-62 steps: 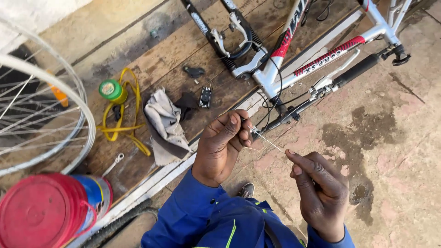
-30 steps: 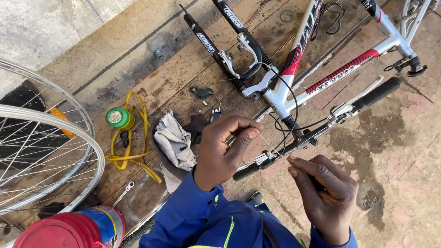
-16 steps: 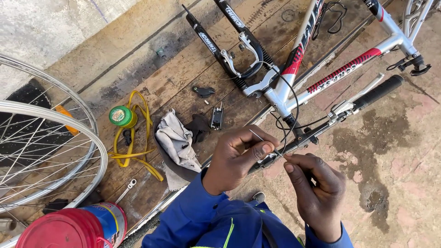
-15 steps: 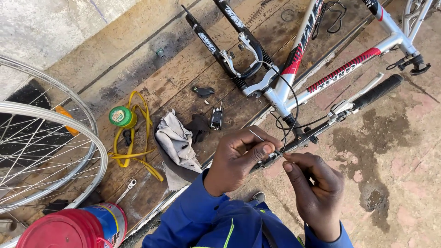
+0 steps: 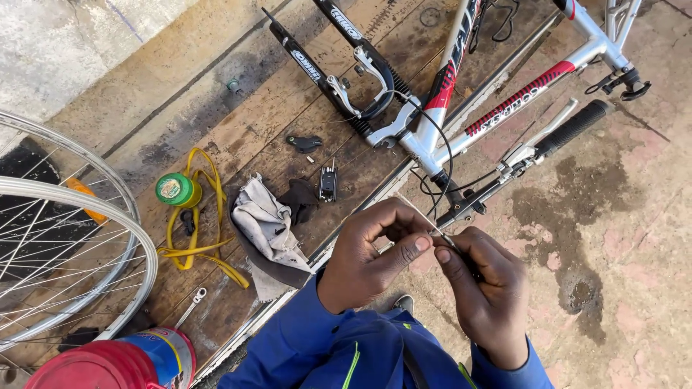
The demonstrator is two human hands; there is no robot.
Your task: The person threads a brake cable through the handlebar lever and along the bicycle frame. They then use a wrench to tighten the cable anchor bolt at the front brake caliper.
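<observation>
My left hand (image 5: 375,252) and my right hand (image 5: 490,288) meet in front of me over the ground. Both pinch a thin metal cable (image 5: 441,234) between thumb and fingertips; a short bright length of it shows between the two hands. Just beyond my hands lies a silver and red bicycle frame (image 5: 504,108) with its black fork (image 5: 324,65) and a black-gripped handlebar (image 5: 555,137) with a brake lever. My blue sleeves fill the bottom of the view.
A wooden board (image 5: 238,130) carries a grey rag (image 5: 267,223), a small black multi-tool (image 5: 328,181), a green-lidded tin (image 5: 175,189), yellow strap (image 5: 194,245) and a spanner (image 5: 191,306). Two spoked wheels (image 5: 65,245) lie left. A red-lidded can (image 5: 108,360) stands bottom left.
My hands have come together: the right hand rose from lower right to meet the left, and the long stretch of cable between them has shrunk to a short bit.
</observation>
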